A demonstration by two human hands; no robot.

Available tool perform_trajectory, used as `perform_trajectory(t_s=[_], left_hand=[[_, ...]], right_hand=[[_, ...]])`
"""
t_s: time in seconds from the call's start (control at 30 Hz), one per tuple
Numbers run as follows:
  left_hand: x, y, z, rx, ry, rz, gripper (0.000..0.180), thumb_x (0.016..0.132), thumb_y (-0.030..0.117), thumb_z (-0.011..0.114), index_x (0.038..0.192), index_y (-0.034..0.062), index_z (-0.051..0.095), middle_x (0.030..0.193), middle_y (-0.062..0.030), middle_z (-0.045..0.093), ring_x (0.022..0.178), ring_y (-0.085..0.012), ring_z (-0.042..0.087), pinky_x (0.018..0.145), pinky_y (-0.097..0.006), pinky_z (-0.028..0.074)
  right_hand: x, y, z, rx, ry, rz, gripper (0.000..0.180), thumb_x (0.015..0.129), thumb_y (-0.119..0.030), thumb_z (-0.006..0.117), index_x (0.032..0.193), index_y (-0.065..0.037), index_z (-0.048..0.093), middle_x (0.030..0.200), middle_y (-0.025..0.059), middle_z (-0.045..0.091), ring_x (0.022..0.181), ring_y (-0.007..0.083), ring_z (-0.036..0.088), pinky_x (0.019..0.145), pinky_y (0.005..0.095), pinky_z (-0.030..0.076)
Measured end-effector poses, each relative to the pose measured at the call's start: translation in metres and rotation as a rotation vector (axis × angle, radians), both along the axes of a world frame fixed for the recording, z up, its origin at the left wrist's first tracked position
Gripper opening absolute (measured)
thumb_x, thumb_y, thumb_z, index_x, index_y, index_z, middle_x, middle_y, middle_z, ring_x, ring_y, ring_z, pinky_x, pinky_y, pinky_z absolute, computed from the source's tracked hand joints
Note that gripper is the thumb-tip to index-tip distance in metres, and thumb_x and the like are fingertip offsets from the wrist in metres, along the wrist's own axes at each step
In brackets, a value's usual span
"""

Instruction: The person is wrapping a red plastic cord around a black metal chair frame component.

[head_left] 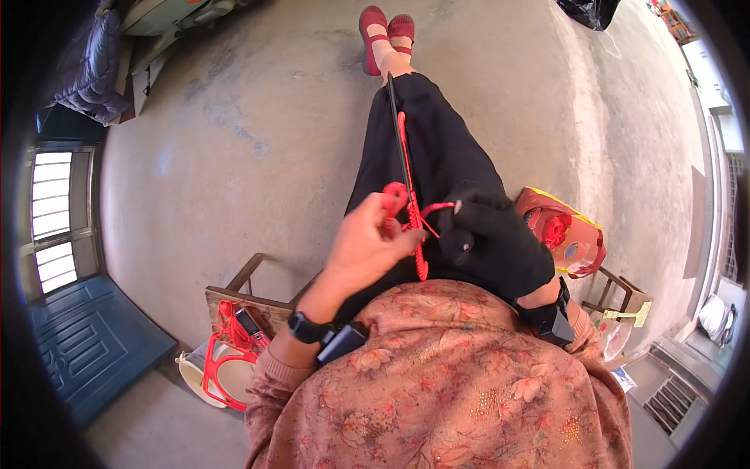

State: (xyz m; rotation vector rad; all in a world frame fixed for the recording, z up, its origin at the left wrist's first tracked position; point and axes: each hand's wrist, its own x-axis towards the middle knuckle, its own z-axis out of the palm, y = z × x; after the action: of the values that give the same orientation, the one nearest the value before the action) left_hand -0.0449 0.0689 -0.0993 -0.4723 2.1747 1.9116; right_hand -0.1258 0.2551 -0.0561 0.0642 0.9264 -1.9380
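Observation:
Over my lap a thin black rod [397,129] runs from near the ankles back toward my waist. Along it lies a red cord [403,141], worked into a tight knotted braid [419,250] at the near end. My left hand [363,246], bare and wearing a watch, pinches the braid from the left, with a small red coil of cord [396,191] at its fingers. In a black glove with fingertips showing, my right hand [496,238] pinches a red strand [439,208] that stretches across to the braid. The fingers partly hide the knots.
At my right, a red and yellow bag [586,246] holds a ball of red cord [556,230]. Wooden seat parts [254,309] show on both sides. To the left stand a red round frame [230,383], more red cord [226,320] and a blue panelled door [101,344].

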Motion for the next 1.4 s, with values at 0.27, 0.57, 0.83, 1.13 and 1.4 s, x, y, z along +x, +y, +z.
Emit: perform_trajectory(t_s=[0.27, 0.57, 0.83, 1.13, 1.4], left_hand=[[0.001, 0.002, -0.011, 0.182, 0.031, 0.062, 0.052, 0.077, 0.013, 0.072, 0.12, 0.0013, 0.043, 0.083, -0.0058, 0.064, 0.075, -0.0136, 0.063, 0.068, -0.027, 0.051], [0.009, -0.033, 0.014, 0.195, -0.018, 0.19, 0.022, 0.089, 0.003, 0.055, 0.111, 0.0038, 0.053, 0.093, -0.0103, 0.066, 0.078, -0.0153, 0.063, 0.069, -0.028, 0.052], [0.003, -0.009, -0.011, -0.385, 0.045, -0.264, 0.024, 0.074, 0.007, 0.068, 0.096, 0.0008, 0.064, 0.082, -0.0099, 0.065, 0.068, -0.0176, 0.063, 0.064, -0.03, 0.05], [0.004, -0.029, 0.03, 0.945, -0.043, -0.215, 0.062, 0.095, 0.036, 0.051, 0.144, 0.0102, 0.025, 0.112, -0.0196, 0.061, 0.088, -0.0242, 0.065, 0.062, -0.028, 0.052], [-0.001, -0.026, 0.029, 1.476, -0.006, 0.563, 0.06, 0.091, 0.043, 0.053, 0.129, -0.0012, 0.043, 0.123, -0.0156, 0.052, 0.11, -0.0265, 0.054, 0.072, -0.03, 0.051]], right_hand=[[-0.018, 0.008, 0.008, 0.554, 1.453, 0.043, 0.012, 0.088, -0.007, 0.056, 0.094, 0.002, 0.059, 0.091, 0.0099, 0.061, 0.077, 0.0189, 0.058, 0.068, 0.0292, 0.047], [-0.021, 0.006, -0.061, 0.627, 1.392, 0.355, 0.017, 0.084, -0.015, 0.058, 0.096, -0.004, 0.064, 0.086, 0.0145, 0.065, 0.079, 0.0306, 0.063, 0.068, 0.036, 0.051], [-0.003, -0.022, -0.057, 0.831, 1.109, 0.427, 0.019, 0.081, -0.021, 0.061, 0.09, -0.006, 0.066, 0.078, 0.0166, 0.064, 0.071, 0.0311, 0.063, 0.066, 0.0364, 0.049], [-0.019, 0.003, 0.047, 0.01, 0.406, -0.273, 0.024, 0.088, -0.006, 0.056, 0.112, -0.003, 0.057, 0.092, 0.0126, 0.063, 0.084, 0.0181, 0.061, 0.072, 0.0335, 0.05], [-0.005, 0.025, 0.032, 0.33, 0.924, 0.019, 0.02, 0.091, -0.008, 0.054, 0.11, -0.002, 0.058, 0.094, 0.012, 0.062, 0.09, 0.0201, 0.061, 0.074, 0.0355, 0.05]])
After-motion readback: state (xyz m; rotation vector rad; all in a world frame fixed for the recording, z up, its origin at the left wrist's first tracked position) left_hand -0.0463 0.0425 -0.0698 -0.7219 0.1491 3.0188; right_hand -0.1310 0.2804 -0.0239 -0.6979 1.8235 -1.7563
